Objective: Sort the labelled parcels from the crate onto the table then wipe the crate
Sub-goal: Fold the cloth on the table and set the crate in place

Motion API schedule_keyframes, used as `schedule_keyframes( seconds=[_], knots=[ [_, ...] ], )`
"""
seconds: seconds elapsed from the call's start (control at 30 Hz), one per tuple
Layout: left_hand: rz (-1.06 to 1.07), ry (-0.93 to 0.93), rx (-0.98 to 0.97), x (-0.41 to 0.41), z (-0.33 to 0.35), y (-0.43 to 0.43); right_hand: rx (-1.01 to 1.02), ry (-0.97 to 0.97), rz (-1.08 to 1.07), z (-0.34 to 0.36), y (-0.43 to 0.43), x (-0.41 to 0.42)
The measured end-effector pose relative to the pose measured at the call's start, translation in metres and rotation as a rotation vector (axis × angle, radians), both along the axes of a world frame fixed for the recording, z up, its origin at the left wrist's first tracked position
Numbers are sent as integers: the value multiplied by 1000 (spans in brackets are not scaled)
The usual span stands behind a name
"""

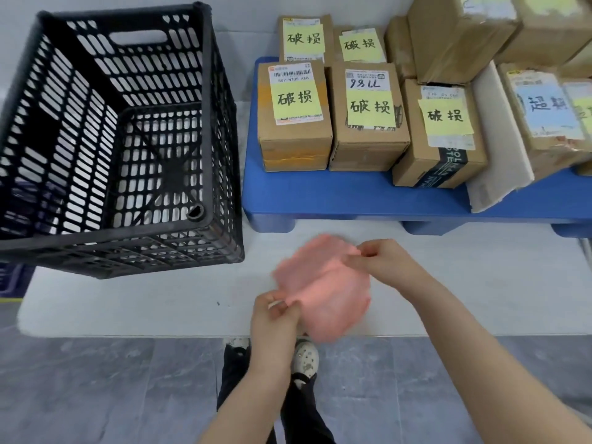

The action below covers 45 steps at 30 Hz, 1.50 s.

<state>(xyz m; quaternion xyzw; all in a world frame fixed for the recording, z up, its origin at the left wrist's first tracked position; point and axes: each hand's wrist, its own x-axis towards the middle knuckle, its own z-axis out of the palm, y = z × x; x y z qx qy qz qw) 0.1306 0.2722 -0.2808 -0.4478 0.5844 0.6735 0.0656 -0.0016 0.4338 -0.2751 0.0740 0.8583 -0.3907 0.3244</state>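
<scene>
Two bare hands hold a pink cloth [323,283], blurred, spread between them close to the viewer. The left hand [275,310] pinches its near left edge, and the right hand [384,257] pinches its far right edge. At far left stands a black slatted plastic crate [121,139]. To its right, on a low blue plastic table [352,197], cardboard parcels [294,123] with yellow handwritten notes sit in rows. A parcel with a blue note [544,113] lies further right.
</scene>
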Motion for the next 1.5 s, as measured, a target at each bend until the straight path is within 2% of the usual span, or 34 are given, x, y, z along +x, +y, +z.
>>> schedule_keyframes(
  seconds=[0.07,0.17,0.3,0.43,0.53,0.67,0.83,0.93,1.03,1.2,1.27,1.3,1.4,1.43,1.5],
  knots=[
    [-61,76,-58,-11,16,-19,-99,-126,-94,29,11,0],
    [-145,172,-150,-34,40,-37,-145,-177,-143,54,13,-6],
    [-175,343,-315,-57,61,-47,-273,-117,-212,65,-1,-10],
    [-146,483,-359,-42,49,-47,-375,-22,-272,51,-3,10],
    [-144,387,-321,-6,3,-39,-271,44,-218,9,0,44],
    [-224,113,-246,43,-70,-31,-2,10,-8,-66,6,95],
    [-210,-61,-213,41,-87,-34,47,-22,-122,-81,0,95],
    [-245,-146,-291,22,-86,-40,69,-62,-184,-76,-9,75],
    [-319,-216,-368,6,-84,-43,142,-54,-159,-80,-17,58],
    [-571,-167,-574,9,-87,-47,283,-36,-74,-87,-20,63],
    [-657,-144,-723,10,-87,-48,357,136,-7,-89,-19,73],
    [-727,-96,-869,10,-88,-48,389,274,58,-91,-19,78],
    [-1060,116,-1218,9,-95,-49,368,605,374,-96,-22,88],
    [-1162,159,-1255,7,-98,-51,357,648,462,-100,-24,88],
    [-1295,136,-1234,2,-101,-54,377,572,589,-104,-28,83]
  ],
)
